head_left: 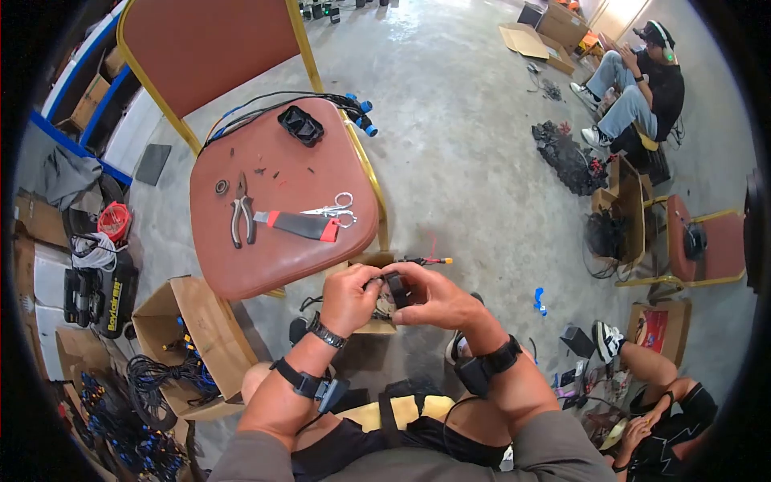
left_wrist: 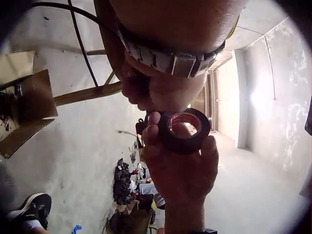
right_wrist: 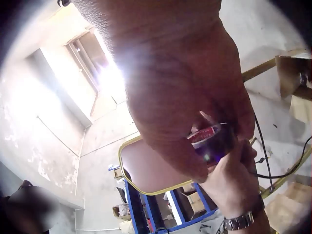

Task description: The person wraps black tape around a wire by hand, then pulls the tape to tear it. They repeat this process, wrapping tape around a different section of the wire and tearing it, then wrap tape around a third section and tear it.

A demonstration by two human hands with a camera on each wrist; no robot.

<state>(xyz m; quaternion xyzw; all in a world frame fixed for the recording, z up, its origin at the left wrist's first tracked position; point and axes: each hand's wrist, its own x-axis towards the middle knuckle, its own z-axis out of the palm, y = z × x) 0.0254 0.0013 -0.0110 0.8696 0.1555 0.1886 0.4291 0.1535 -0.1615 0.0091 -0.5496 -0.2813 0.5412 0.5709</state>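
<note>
My right hand grips a roll of black electrical tape, thumb and fingers round its outer edge; the inside of its core shows red print. Close against it, my left hand has its fingers curled on a thin black cable, which trails from the hand in the right wrist view. The pinched part is mostly hidden behind the fingers. Beyond both hands, a cable end with a yellow tip sticks out. An open cardboard box is below the hands.
On the chair seat lie pliers, a utility knife, scissors, a small ring and a black plastic case. A cable box stands left. Two people sit at the right.
</note>
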